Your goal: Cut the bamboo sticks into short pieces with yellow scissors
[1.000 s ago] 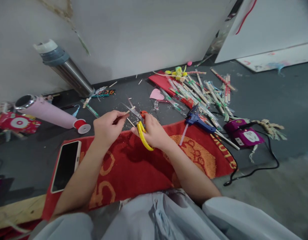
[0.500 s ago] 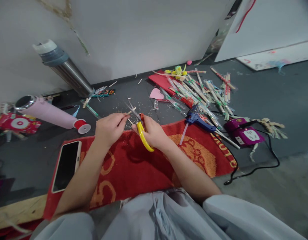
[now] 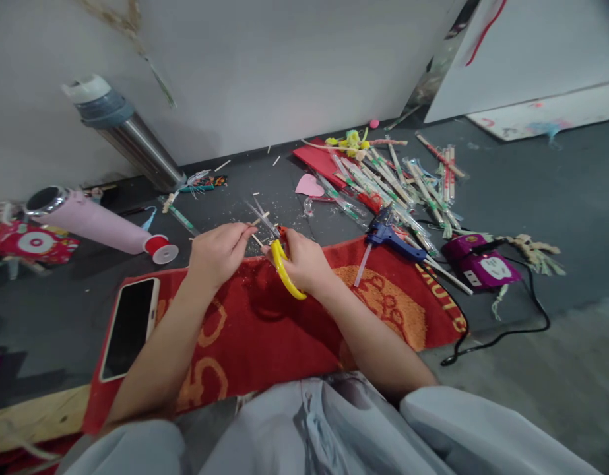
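My right hand (image 3: 304,260) is closed around the yellow handle of a pair of scissors (image 3: 287,272), whose blades point away and to the left. A thin wooden stick (image 3: 260,218) is pinched in my left hand (image 3: 220,254), and its end reaches the scissor blades. Whether the blades touch it, I cannot tell. Another short stick piece (image 3: 257,241) lies between my hands, just below the blades. Small pale crumbs are scattered on the dark tabletop around the blades. Both hands are over the far edge of a red towel (image 3: 264,330).
A blue glue gun (image 3: 383,234) rests at the towel's right, before a heap of wrapped sticks (image 3: 378,178). A purple box (image 3: 480,260) with a black cord stands further right. On the left are a phone (image 3: 130,330), a pink bottle (image 3: 91,221), a red spool (image 3: 160,249) and a steel thermos (image 3: 136,142).
Hardly anything differs. Both hands keep their hold on the stick and the scissors, and the whole view has shifted very slightly.
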Action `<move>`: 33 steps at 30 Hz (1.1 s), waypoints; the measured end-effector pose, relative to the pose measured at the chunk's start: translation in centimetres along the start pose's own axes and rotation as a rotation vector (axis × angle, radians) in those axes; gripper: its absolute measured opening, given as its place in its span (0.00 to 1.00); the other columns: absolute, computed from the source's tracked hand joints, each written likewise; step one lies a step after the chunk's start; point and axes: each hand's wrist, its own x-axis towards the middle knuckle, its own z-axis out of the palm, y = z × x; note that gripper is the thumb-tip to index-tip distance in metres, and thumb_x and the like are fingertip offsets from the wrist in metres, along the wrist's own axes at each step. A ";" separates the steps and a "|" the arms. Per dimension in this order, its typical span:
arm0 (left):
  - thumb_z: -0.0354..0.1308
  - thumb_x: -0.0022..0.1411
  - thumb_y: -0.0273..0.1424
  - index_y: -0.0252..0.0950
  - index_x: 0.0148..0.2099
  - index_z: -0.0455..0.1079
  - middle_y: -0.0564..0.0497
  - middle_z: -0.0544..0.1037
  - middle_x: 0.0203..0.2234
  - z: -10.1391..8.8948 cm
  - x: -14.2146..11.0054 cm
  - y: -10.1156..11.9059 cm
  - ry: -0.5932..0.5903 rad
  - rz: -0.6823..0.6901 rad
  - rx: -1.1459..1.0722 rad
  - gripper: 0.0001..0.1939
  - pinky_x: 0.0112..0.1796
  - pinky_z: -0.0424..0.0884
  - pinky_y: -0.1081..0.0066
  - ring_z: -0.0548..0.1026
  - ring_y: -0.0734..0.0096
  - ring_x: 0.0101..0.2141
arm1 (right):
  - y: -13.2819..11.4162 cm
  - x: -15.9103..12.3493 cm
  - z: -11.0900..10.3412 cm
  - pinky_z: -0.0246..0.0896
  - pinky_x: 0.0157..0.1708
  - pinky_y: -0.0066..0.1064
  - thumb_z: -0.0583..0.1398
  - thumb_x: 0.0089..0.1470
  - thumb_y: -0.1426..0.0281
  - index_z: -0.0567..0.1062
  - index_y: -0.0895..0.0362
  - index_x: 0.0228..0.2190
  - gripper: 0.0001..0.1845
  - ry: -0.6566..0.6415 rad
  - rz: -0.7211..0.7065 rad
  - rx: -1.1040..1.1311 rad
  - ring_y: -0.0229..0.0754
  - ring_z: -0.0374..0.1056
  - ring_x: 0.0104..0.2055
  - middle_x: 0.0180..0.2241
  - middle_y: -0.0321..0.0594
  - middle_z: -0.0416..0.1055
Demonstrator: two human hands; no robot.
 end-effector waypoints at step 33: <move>0.47 0.68 0.35 0.36 0.38 0.74 0.49 0.82 0.30 0.0 -0.1 -0.2 -0.055 0.011 -0.006 0.15 0.31 0.71 0.74 0.80 0.70 0.32 | 0.1 0.0 0.2 0.60 0.40 0.35 0.51 0.58 0.49 0.66 0.61 0.41 0.27 0.024 -0.046 0.026 0.49 0.70 0.40 0.39 0.51 0.72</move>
